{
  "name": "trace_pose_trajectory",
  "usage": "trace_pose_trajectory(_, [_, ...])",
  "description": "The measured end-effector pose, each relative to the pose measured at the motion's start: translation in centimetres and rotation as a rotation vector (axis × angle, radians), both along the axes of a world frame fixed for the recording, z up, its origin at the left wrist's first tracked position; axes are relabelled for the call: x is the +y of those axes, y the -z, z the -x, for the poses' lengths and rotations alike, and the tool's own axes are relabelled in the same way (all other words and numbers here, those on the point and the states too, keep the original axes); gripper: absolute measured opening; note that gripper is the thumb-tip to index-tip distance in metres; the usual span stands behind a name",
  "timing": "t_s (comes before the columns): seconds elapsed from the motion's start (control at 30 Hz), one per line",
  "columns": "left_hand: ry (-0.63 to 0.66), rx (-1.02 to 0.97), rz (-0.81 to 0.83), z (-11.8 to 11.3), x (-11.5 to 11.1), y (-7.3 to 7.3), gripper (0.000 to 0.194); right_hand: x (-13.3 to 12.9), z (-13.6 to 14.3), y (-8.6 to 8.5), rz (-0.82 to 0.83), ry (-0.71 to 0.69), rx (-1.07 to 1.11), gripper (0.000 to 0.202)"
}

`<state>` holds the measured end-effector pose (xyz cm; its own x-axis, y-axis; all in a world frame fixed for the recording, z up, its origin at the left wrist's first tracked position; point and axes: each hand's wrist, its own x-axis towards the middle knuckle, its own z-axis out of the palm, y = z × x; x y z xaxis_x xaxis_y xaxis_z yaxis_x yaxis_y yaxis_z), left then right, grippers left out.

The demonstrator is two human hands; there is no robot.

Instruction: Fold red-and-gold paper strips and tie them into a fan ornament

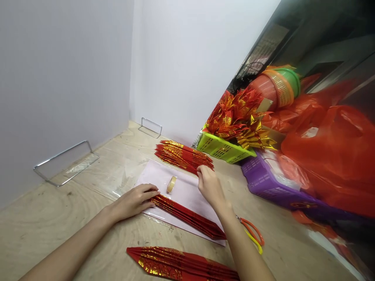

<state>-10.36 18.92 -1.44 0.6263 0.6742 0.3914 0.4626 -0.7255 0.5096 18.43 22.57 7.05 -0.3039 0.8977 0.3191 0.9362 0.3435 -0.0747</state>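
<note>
My left hand (140,199) lies at the left end of a pleated red and gold paper bundle (187,214), its fingers closed over that end. The bundle rests on a pale sheet (187,188). My right hand (208,183) is pinched by the near right edge of a stack of pleated red and gold papers (181,154); what its fingertips hold is hidden. Between the hands, a small roll of tape (171,184) stands on the sheet. Closer to me lies another pleated red paper piece (178,263), partly behind my right forearm.
Scissors (254,234) with orange and yellow handles lie right of my right forearm. A green basket (224,147) holds folded red and gold paper pieces. Beside it are a purple basket (263,177) and red plastic bags (328,144). Wire frames (67,164) stand by the wall.
</note>
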Motion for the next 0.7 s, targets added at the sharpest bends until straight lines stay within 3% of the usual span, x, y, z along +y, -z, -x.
trace_pose_trajectory(0.1, [0.0, -0.042, -0.004, 0.1, 0.1, 0.8, 0.031, -4.5, -0.5, -0.8, 0.038, -0.072, 0.122, 0.02])
trace_pose_trajectory(0.23, [-0.004, -0.059, 0.055, 0.1, 0.2, 1.1, 0.032, -8.1, -0.9, -0.4, 0.292, -0.124, 0.225, 0.016])
trace_pose_trajectory(0.47, [0.02, -0.118, 0.164, -0.2, 0.2, 0.0, 0.016, -7.4, -1.6, 1.4, 0.523, -0.144, 0.171, 0.016])
trace_pose_trajectory(0.7, [-0.003, -0.073, 0.236, -0.4, 0.1, -0.2, 0.014, -6.4, -1.4, 0.6, 0.571, -0.23, 0.168, 0.012])
